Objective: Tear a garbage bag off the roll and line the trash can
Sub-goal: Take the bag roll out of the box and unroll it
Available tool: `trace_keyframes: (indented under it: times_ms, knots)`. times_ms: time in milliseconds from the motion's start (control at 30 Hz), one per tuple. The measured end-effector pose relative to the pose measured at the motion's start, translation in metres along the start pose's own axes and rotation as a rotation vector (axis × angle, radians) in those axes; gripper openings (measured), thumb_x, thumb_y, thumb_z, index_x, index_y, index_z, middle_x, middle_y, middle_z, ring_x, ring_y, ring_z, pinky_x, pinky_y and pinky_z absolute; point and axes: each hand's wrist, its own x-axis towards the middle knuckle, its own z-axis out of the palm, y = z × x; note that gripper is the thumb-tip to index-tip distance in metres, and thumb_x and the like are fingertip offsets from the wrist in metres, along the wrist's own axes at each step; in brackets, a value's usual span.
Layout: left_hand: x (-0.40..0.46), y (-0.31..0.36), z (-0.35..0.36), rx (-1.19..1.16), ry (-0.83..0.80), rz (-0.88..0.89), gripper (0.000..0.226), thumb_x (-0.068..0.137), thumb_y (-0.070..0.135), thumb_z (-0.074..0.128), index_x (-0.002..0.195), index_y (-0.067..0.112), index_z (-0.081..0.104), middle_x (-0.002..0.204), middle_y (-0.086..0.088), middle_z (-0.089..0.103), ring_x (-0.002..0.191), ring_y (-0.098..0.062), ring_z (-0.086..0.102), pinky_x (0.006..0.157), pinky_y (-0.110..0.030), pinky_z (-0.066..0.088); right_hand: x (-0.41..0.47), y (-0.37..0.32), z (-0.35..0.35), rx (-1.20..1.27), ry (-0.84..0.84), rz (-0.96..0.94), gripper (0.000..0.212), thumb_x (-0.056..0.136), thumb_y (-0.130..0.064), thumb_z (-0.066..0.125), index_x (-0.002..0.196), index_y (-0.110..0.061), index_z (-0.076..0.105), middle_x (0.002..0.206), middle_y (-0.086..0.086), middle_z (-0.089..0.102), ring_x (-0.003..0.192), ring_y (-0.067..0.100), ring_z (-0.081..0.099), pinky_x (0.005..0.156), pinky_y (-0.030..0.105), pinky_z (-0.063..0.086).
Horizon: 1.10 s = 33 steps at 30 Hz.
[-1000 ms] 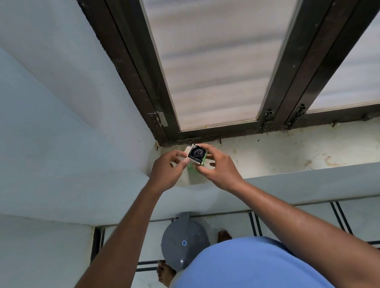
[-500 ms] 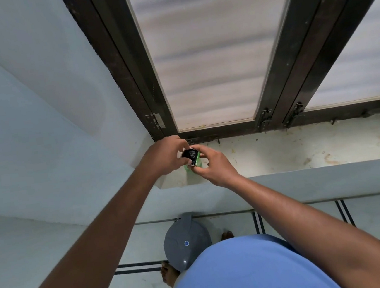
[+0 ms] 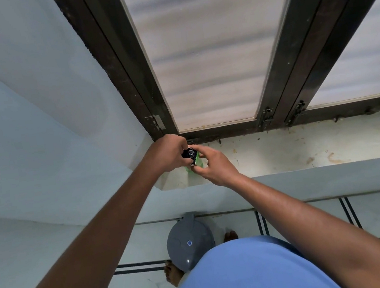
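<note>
Roll: black garbage-bag roll [image 3: 189,154], small, held up between both hands over the left end of the sill, just below the window frame's bottom rail.
Wrapper: green-and-white packaging [image 3: 197,163] under and behind the roll, partly hidden by the fingers; cannot tell whether it still encloses the roll.
Left hand: left hand [image 3: 167,153] back up, fingers curled down over the left side of the roll, grasping it.
Right hand: right hand [image 3: 214,166] thumb and fingertips pinching the right and lower edge of the roll and wrapper.
Sill: white sill [image 3: 280,152], stained with brown marks, runs to the right of the hands.
Window: dark frame [image 3: 278,79] with frosted panes; hinges at its lower corners.
Can: grey trash can [image 3: 188,243] on the floor below the sill, lid closed, round blue mark on the lid; well apart from the roll.
Person: blue shirt [image 3: 246,272] at bottom; bare toes showing on either side of the can.
Floor: pale tiles with dark double lines.
</note>
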Motion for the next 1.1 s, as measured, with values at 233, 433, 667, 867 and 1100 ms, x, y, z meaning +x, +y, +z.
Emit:
trace_keyframes:
  times_ms: [233, 433, 667, 867, 1100]
  knots:
    - [0.010, 0.008, -0.004, 0.074, -0.108, -0.076, 0.026, 0.089, 0.046, 0.083, 0.092, 0.020, 0.079, 0.072, 0.000, 0.066, 0.066, -0.020, 0.064, 0.053, -0.029, 0.038, 0.004, -0.002, 0.003, -0.032, 0.008, -0.023, 0.065, 0.100, -0.043, 0.079, 0.160, -0.039, 0.054, 0.147, -0.004, 0.072, 0.131, 0.020, 0.067, 0.102, 0.043, 0.060]
    - [0.012, 0.018, -0.016, 0.175, -0.101, -0.114, 0.027, 0.083, 0.044, 0.083, 0.080, 0.023, 0.068, 0.067, 0.002, 0.060, 0.058, -0.015, 0.053, 0.052, -0.029, 0.034, 0.010, -0.001, 0.004, -0.060, 0.006, -0.021, 0.069, 0.099, -0.045, 0.080, 0.161, -0.044, 0.051, 0.146, -0.006, 0.073, 0.131, 0.019, 0.067, 0.101, 0.041, 0.059]
    - [0.010, 0.020, -0.012, 0.016, -0.061, -0.146, 0.043, 0.075, 0.040, 0.090, 0.062, 0.022, 0.054, 0.060, 0.004, 0.054, 0.054, -0.014, 0.051, 0.050, -0.029, 0.032, 0.016, 0.005, 0.013, -0.017, -0.043, 0.048, 0.072, 0.094, -0.046, 0.085, 0.155, -0.045, 0.046, 0.138, -0.004, 0.073, 0.122, 0.022, 0.069, 0.098, 0.046, 0.063]
    - [-0.002, 0.013, -0.026, -0.036, 0.012, -0.104, 0.045, 0.064, 0.049, 0.084, 0.055, 0.015, 0.057, 0.051, 0.000, 0.051, 0.050, -0.020, 0.050, 0.048, -0.027, 0.031, 0.014, 0.009, 0.018, 0.011, -0.033, 0.086, 0.056, 0.094, -0.041, 0.085, 0.143, -0.034, 0.059, 0.126, -0.007, 0.071, 0.113, 0.019, 0.067, 0.097, 0.048, 0.062]
    - [-0.036, 0.004, -0.104, -0.334, 0.277, -0.060, 0.038, 0.065, 0.045, 0.082, 0.059, 0.010, 0.068, 0.048, 0.001, 0.045, 0.049, -0.017, 0.036, 0.053, -0.030, 0.031, 0.018, 0.011, 0.004, -0.264, -0.004, 0.107, 0.066, 0.086, -0.051, 0.085, 0.145, -0.031, 0.064, 0.131, -0.002, 0.070, 0.126, 0.027, 0.060, 0.106, 0.050, 0.049]
